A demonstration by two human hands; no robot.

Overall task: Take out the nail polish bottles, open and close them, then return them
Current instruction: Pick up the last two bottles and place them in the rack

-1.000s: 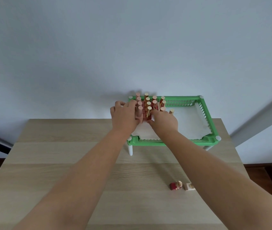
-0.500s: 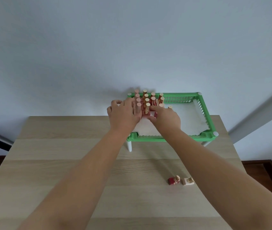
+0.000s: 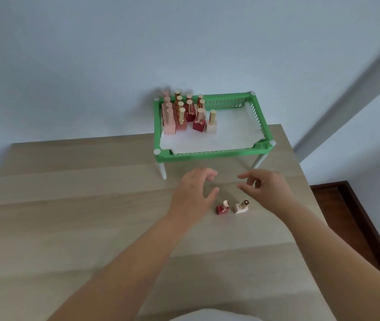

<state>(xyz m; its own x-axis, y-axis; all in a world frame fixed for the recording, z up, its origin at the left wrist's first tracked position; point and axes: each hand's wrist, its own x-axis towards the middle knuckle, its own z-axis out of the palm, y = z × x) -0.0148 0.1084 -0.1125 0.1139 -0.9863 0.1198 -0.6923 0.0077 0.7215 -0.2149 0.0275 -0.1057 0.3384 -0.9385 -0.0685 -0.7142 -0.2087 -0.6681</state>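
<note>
Two nail polish bottles stand capped on the wooden table: a red bottle (image 3: pixel 222 207) and, to its right, a pale pink bottle (image 3: pixel 241 206). My left hand (image 3: pixel 193 193) hovers just left of and above the red bottle, fingers relaxed and spread, holding nothing. Just behind and to the right of the pale bottle is my right hand (image 3: pixel 267 189), fingers loosely curled and empty. Several more bottles (image 3: pixel 184 114) with gold and pink caps stand in the back left corner of the green rack (image 3: pixel 209 154).
The green rack stands on white legs at the table's (image 3: pixel 68 216) far edge, against a pale wall. A white liner (image 3: pixel 233 133) covers its floor, bare on the right half. The table's right edge drops to a dark wooden floor (image 3: pixel 355 218).
Both hands have left the bottles in the rack and pulled back toward me, down to the two bottles on the table. The view has shifted with my head.
</note>
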